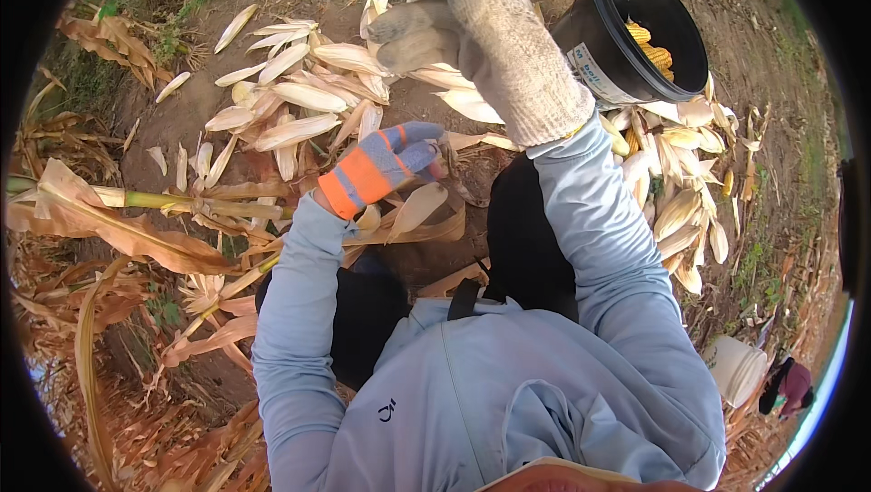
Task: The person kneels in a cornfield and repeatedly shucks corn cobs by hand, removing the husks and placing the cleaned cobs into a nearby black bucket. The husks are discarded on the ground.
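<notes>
My left hand point(384, 165), in an orange and grey glove, is low over the ground between my knees, beside dry husk leaves point(418, 212). Its fingers are curled, and whether they hold anything cannot be told. My right hand point(463, 33), in a cream knit glove with a grey coating, is raised ahead, partly covering pale husks. Its fingers are bent to the left, and its palm side is partly hidden. Pale corn husks point(299, 97) lie heaped beyond my left hand. A black plastic bucket point(585, 29) leans to the right of my right hand, with yellow corn cobs point(656, 57) inside.
Another heap of husks point(677, 172) lies below the bucket, with a small yellow cob point(728, 183) beside it. Dry corn stalks point(156, 201) reach in from the left. A white bucket point(738, 369) stands at the far right, near a partly visible person point(793, 386).
</notes>
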The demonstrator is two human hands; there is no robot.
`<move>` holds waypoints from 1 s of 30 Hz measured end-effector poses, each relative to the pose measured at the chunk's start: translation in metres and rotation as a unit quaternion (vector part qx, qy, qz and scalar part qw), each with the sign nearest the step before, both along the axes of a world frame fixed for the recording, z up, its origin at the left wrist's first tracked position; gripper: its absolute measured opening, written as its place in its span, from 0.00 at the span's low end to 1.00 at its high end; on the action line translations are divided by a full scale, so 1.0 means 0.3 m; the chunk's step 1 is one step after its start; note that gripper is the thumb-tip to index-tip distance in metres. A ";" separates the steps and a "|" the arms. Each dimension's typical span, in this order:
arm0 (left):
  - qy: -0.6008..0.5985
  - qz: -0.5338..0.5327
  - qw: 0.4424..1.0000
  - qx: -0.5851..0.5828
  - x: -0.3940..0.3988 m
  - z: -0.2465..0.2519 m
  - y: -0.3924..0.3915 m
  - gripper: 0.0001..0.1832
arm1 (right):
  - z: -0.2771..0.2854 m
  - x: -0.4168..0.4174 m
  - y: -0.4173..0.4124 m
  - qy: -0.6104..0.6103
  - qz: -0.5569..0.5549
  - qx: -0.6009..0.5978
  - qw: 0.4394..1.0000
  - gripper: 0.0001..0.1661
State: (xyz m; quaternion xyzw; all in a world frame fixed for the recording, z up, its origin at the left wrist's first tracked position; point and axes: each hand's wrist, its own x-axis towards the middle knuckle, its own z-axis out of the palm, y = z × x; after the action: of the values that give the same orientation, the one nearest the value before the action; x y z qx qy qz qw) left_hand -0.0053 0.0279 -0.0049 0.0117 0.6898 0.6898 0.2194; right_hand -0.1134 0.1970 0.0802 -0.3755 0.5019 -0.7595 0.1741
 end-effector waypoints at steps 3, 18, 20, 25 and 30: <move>-0.059 0.198 0.978 -0.003 -0.039 -0.026 -0.110 0.19 | -0.064 -0.064 0.324 -0.076 -0.150 0.023 0.986 0.28; -0.147 0.229 0.957 -0.096 -0.009 -0.177 -0.297 0.28 | -1.113 0.535 1.599 -0.601 -0.605 0.194 0.485 0.11; -0.156 0.214 0.960 -0.091 -0.025 -0.195 -0.288 0.28 | -1.166 0.595 1.593 -0.603 -0.573 0.251 0.495 0.12; -0.174 0.197 0.954 -0.144 -0.038 -0.192 -0.246 0.27 | -1.197 0.638 1.461 -0.613 -0.397 0.431 0.530 0.16; -0.183 0.195 0.951 -0.158 -0.026 -0.194 -0.264 0.26 | -1.377 0.777 1.510 -0.596 -0.363 0.557 0.451 0.18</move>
State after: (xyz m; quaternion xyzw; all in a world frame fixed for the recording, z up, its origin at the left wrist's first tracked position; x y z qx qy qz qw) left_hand -0.0132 -0.0513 -0.0631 -0.2839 0.7268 0.5919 0.2018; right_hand 0.1198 0.6499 -0.3330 0.5624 0.6816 -0.3497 0.3112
